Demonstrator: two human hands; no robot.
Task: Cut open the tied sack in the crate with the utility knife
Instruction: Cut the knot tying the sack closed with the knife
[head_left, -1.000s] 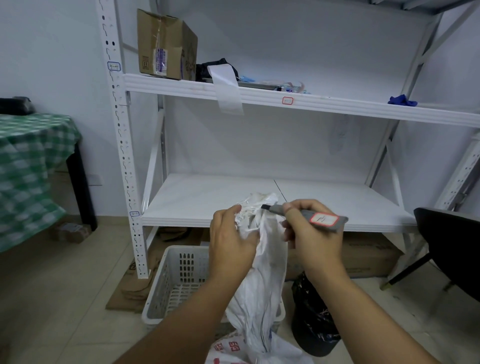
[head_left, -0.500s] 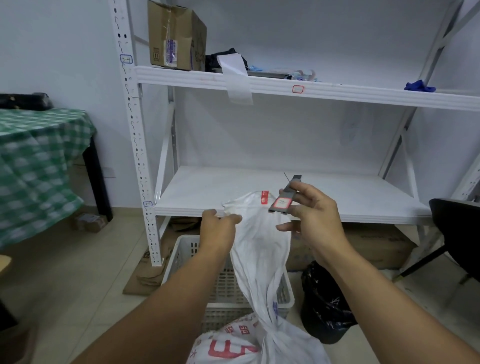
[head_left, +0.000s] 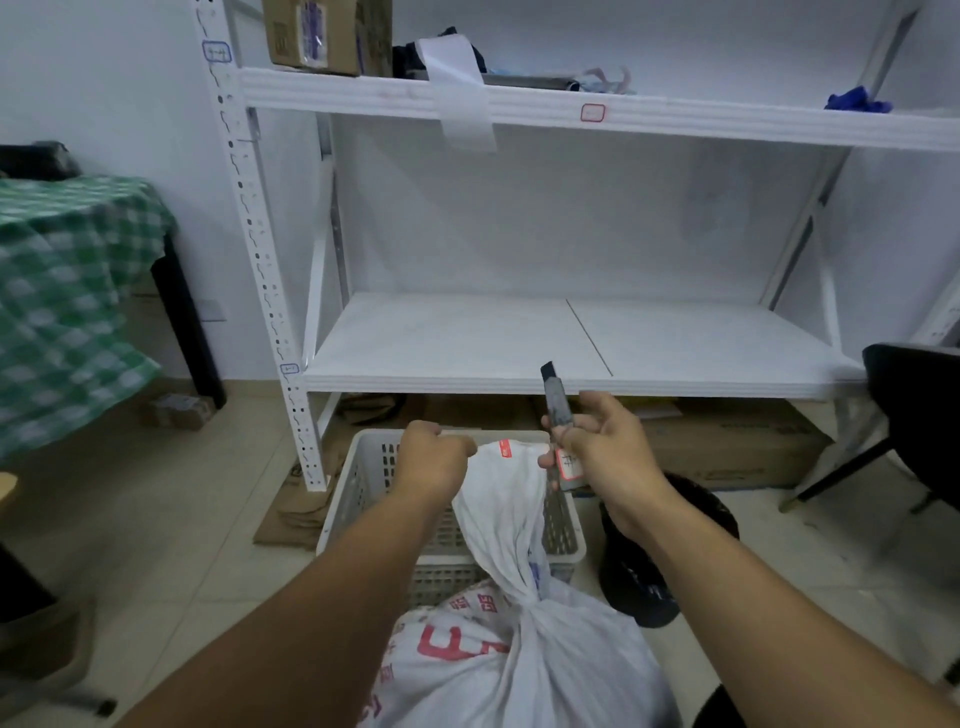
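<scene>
A white woven sack (head_left: 524, 660) with red print lies at the bottom centre, tied at a knot low down. Its loose neck (head_left: 506, 504) stretches upward from the knot. My left hand (head_left: 434, 460) is shut on the top of that neck and holds it taut. My right hand (head_left: 597, 439) grips a grey utility knife (head_left: 558, 410) upright, its tip pointing up, just right of the neck's top. A white perforated plastic crate (head_left: 363, 488) stands on the floor behind the sack, under both hands. Whether the sack's base rests inside the crate is hidden.
A white metal shelving rack (head_left: 519, 353) stands right behind the crate, with flat cardboard boxes (head_left: 727, 441) beneath it. A black bin bag (head_left: 639, 577) sits right of the crate, a black chair (head_left: 914, 405) at the right edge, a green checked tablecloth (head_left: 62, 291) at left.
Both hands and the sack's neck have dropped lower. The knife has turned from lying sideways against the neck's top to standing upright beside it. The view has tilted down.
</scene>
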